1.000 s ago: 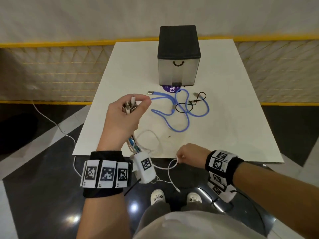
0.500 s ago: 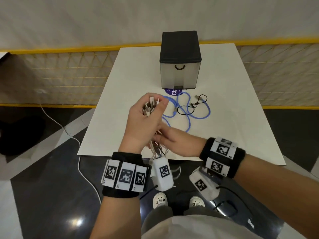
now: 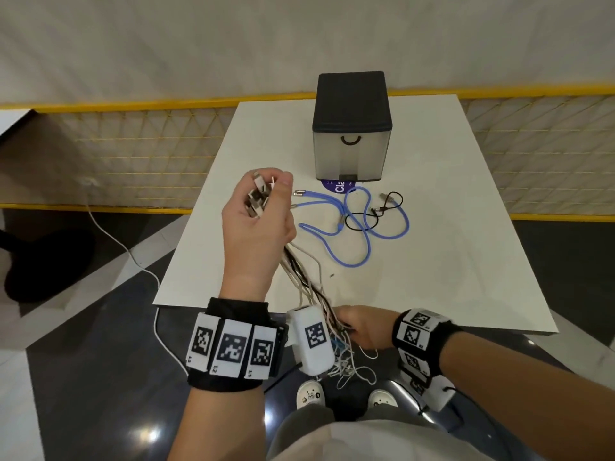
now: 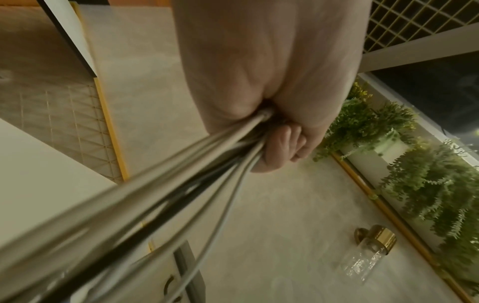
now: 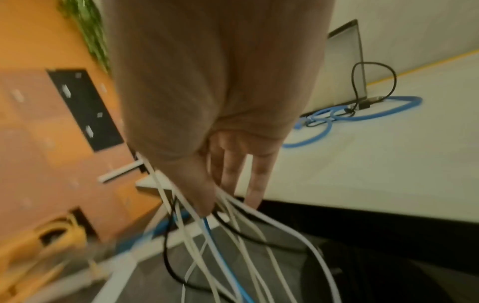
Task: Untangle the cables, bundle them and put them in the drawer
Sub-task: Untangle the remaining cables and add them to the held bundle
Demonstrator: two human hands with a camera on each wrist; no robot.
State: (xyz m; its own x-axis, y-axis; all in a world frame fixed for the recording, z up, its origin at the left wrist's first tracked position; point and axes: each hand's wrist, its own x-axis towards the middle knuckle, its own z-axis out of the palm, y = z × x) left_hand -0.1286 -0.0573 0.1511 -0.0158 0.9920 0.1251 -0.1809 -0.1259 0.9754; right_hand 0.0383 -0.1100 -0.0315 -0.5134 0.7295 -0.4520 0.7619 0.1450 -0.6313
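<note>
My left hand [image 3: 266, 191] is raised over the table's near left and grips the plug ends of a bundle of white, black and blue cables [image 3: 306, 277]. The strands run taut down to my right hand [image 3: 352, 324] at the table's front edge, where thumb and fingers pinch them; loose ends dangle below. In the right wrist view the cables [image 5: 233, 235] fan out past the thumb. In the left wrist view the strands [image 4: 181, 174] leave my fist [image 4: 259, 82]. A blue cable [image 3: 366, 227] and a short black cable [image 3: 362, 221] lie tangled on the white table [image 3: 432, 277]. The grey drawer box [image 3: 352, 128] stands shut behind them.
A purple round sticker [image 3: 337, 187] lies under the box's front. A yellow mesh fence [image 3: 133, 154] runs behind the table. A white cord [image 3: 126, 247] trails across the floor at the left. My shoes [image 3: 309, 394] stand below the table's front edge.
My right hand has slid down the bundle from just under the left hand to the table's front edge, drawing the strands straight. The left hand still holds the plug ends.
</note>
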